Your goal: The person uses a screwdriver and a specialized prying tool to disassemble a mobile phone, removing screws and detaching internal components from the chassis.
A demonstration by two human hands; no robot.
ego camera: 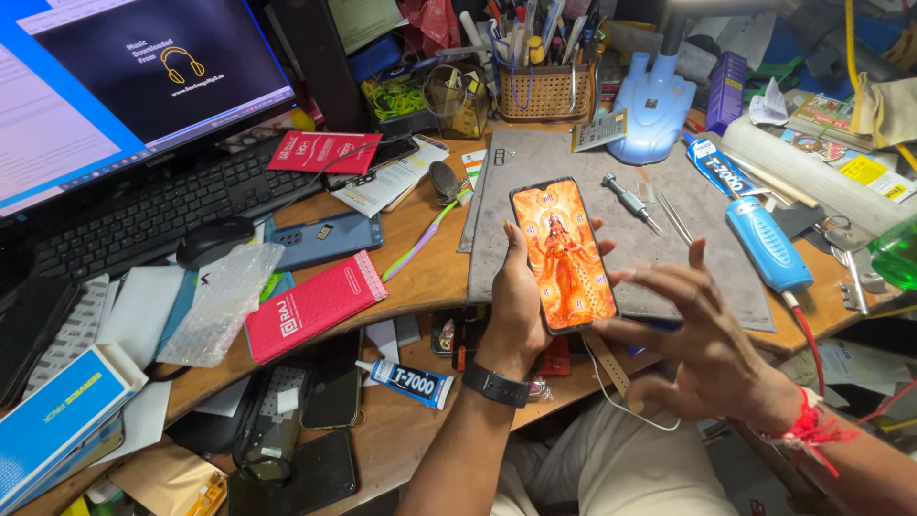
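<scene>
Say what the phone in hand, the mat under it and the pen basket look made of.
Phone: glossy glass front, judging by its lit screen, held by the left hand.
Mat: matte grey, probably rubber or silicone; flat and scuffed.
Pen basket: woven cane or wicker, tan weave visible.

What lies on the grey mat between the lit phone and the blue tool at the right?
In the head view, a small metal screwdriver and thin tweezers lie on the grey mat, between the phone and the blue tool.

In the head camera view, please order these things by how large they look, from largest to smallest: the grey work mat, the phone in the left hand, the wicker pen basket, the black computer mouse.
1. Grey work mat.
2. Phone; held nearer the camera, so its real size is less sure.
3. Wicker pen basket and black computer mouse: they look alike, so I do not rank them.
</scene>
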